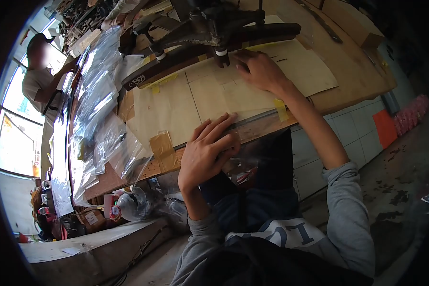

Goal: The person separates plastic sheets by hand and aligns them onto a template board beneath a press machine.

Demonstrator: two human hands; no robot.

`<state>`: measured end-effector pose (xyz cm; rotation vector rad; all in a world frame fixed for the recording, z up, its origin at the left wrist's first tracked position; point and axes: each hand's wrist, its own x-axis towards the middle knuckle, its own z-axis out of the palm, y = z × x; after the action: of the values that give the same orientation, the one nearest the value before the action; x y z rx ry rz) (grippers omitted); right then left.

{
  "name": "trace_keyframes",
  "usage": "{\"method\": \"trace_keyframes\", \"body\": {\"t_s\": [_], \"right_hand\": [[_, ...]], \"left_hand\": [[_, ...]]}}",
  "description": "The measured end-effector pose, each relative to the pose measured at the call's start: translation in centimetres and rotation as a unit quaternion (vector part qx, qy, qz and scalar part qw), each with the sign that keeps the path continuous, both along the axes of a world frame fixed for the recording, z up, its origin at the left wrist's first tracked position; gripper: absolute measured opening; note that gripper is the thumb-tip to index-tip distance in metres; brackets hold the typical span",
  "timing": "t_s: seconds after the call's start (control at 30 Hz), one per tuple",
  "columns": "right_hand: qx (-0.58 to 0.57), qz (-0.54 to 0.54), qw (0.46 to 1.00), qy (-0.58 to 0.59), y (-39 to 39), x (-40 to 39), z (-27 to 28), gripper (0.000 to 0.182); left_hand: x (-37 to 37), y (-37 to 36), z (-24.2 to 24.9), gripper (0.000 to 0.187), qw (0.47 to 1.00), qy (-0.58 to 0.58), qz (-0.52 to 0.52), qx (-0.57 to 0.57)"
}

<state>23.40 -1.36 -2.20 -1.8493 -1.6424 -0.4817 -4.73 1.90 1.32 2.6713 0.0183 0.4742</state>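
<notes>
My left hand (209,150) lies with fingers stretched out on the near edge of a pale paper-like sheet (169,107) with dark ruled lines. My right hand (263,71) is over the sheet, thumb and forefinger apart, beside the short dark post (222,59) under a dark metal frame. I see nothing held in either hand, though some right fingertips are partly hidden. The metal frame (202,31) has screws and white-tipped feet. Beneath it, a long, curved dark bar (145,77) with white lettering crosses the sheet. Yellow tape (280,109) sticks to the sheet's near edge.
Brown tape (163,150) covers part of the table's front edge. Crumpled clear plastic (93,95) spreads over the left side. A person (42,81) stands beyond it at the far left. A cardboard box (352,21) sits at the back right. Bottles and cartons (128,206) are below the table.
</notes>
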Motion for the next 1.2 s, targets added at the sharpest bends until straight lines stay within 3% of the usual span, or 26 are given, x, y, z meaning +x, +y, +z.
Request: {"method": "trace_keyframes", "body": {"t_s": [0.1, 0.2, 0.6, 0.7, 0.8, 1.0, 1.1, 1.2], "right_hand": [[0.004, 0.001, 1.000, 0.000, 0.1, 0.1, -0.1, 0.028], [-0.108, -0.036, 0.992, 0.054, -0.5, -0.8, 1.5, 0.035], [-0.093, -0.028, 0.994, 0.047, -0.6, -0.8, 1.6, 0.033], [-0.006, -0.008, 1.000, 0.000, -0.3, -0.5, 0.8, 0.030], [-0.086, -0.028, 0.995, 0.042, -0.7, -1.1, 2.0, 0.032], [-0.082, -0.056, 0.995, -0.007, -1.0, -1.2, 2.0, 0.029], [-0.025, -0.027, 0.999, -0.014, -2.2, -1.7, 2.1, 0.022], [-0.030, -0.036, 0.999, -0.004, -3.4, -3.0, 2.2, 0.026]], "left_hand": [[0.0, 0.0, -0.1, 0.014, 1.000, 0.000, 0.002, 0.001], [0.0, 0.0, -0.1, 0.014, 1.000, 0.001, 0.002, 0.001], [0.0, 0.1, 0.1, 0.014, 1.000, 0.007, 0.003, 0.002], [0.0, 0.1, 0.1, 0.015, 1.000, 0.008, 0.003, 0.003], [0.0, 0.1, 0.0, 0.015, 1.000, 0.009, 0.003, 0.002], [0.0, 0.2, 0.0, 0.015, 1.000, 0.013, 0.001, 0.004], [0.0, 0.3, -0.1, 0.015, 1.000, 0.011, 0.001, 0.009], [-0.1, 0.2, -0.1, 0.016, 1.000, 0.013, 0.002, 0.008]]}}
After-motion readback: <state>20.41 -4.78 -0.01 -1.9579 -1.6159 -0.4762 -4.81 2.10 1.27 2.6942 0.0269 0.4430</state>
